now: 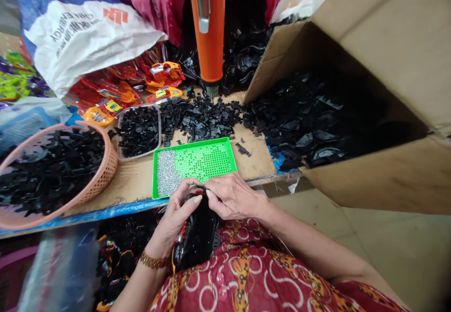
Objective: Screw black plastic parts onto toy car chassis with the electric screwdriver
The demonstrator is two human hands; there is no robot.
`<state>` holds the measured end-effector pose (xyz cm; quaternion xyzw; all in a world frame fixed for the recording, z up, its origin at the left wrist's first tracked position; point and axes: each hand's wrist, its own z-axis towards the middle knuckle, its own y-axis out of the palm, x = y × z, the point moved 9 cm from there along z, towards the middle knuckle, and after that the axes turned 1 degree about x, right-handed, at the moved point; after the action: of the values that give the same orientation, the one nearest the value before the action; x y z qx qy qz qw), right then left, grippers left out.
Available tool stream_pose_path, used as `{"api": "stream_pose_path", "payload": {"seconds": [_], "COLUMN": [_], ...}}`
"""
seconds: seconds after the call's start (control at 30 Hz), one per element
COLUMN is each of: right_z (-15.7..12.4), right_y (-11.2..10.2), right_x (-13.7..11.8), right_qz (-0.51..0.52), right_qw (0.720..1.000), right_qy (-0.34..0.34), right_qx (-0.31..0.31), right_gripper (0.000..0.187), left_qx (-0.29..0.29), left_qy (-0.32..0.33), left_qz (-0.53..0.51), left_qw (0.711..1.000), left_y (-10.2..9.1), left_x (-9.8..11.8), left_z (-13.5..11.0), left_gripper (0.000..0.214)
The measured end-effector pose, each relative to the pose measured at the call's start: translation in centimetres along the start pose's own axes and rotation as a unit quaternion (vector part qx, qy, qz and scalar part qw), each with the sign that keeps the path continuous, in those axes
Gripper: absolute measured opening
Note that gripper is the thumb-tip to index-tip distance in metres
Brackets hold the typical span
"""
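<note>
Close to my body I hold a black plastic toy car part (199, 237) with red and orange trim. My left hand (181, 211) is closed around its upper end, thumb on top. The fingers of my right hand (230, 194) pinch at that same end; whatever small piece lies between them is hidden. Just beyond both hands sits a green perforated tray (230, 154), with a heap of small silver screws (167, 173) at its left side. An orange power screwdriver (211, 44) hangs upright over the table, bit end down, apart from my hands.
A pink basket (111, 166) and a clear tub (159, 124) hold small black parts. More black parts (207, 119) lie loose behind the tray. Orange car shells (109, 91) spill from a sack at the left. A cardboard box (352, 190) of black parts stands right.
</note>
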<state>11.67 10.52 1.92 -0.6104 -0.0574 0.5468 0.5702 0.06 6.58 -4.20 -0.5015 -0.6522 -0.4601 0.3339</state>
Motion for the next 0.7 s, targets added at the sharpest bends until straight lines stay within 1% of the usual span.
{"api": "stream_pose_path", "payload": {"seconds": [0.1,0.17,0.23,0.3,0.37,0.43,0.5,0.57,0.6,0.7], "right_z": [0.1,0.0,0.0,-0.1,-0.1,-0.2,-0.5,-0.9,-1.1,-1.2], "right_y": [0.6,1.1,1.4,1.3,0.9,0.2,-0.4,-0.6,-0.6,-0.5], "right_x": [0.0,0.1,0.3,0.6,0.9,0.7,-0.1,-0.8,-1.0,-1.1], "right_qz": [0.038,0.054,0.061,0.061,0.062,0.046,0.009,-0.025,-0.031,-0.029], "right_qw": [0.997,0.991,0.989,0.990,0.994,0.998,0.998,0.993,0.992,0.991], "right_qy": [0.025,0.048,0.064,0.075,0.073,0.034,-0.033,-0.089,-0.103,-0.112], "right_qx": [-0.069,-0.111,-0.122,-0.102,-0.053,0.008,0.053,0.070,0.070,0.064], "right_gripper": [0.028,0.031,0.033,0.032,0.024,0.016,0.019,0.021,0.021,0.022], "left_qx": [-0.002,-0.003,0.002,0.017,0.030,0.038,0.049,0.065,0.072,0.076], "left_qy": [0.035,0.038,0.027,0.021,0.010,-0.004,-0.013,-0.011,-0.007,0.004], "left_qz": [0.038,0.043,0.034,0.025,0.017,0.010,0.006,0.009,0.011,0.011], "left_qw": [0.999,0.998,0.999,0.999,0.999,0.999,0.999,0.998,0.997,0.997], "left_y": [0.3,0.4,0.3,0.1,-0.1,-0.2,-0.4,-0.6,-0.7,-0.6], "left_x": [0.7,0.7,0.4,0.1,-0.3,-0.8,-1.0,-1.0,-0.9,-0.8], "left_z": [0.3,0.5,0.7,0.8,0.9,0.9,0.9,0.8,0.7,0.6], "left_gripper": [0.027,0.026,0.027,0.030,0.033,0.036,0.038,0.038,0.037,0.034]}}
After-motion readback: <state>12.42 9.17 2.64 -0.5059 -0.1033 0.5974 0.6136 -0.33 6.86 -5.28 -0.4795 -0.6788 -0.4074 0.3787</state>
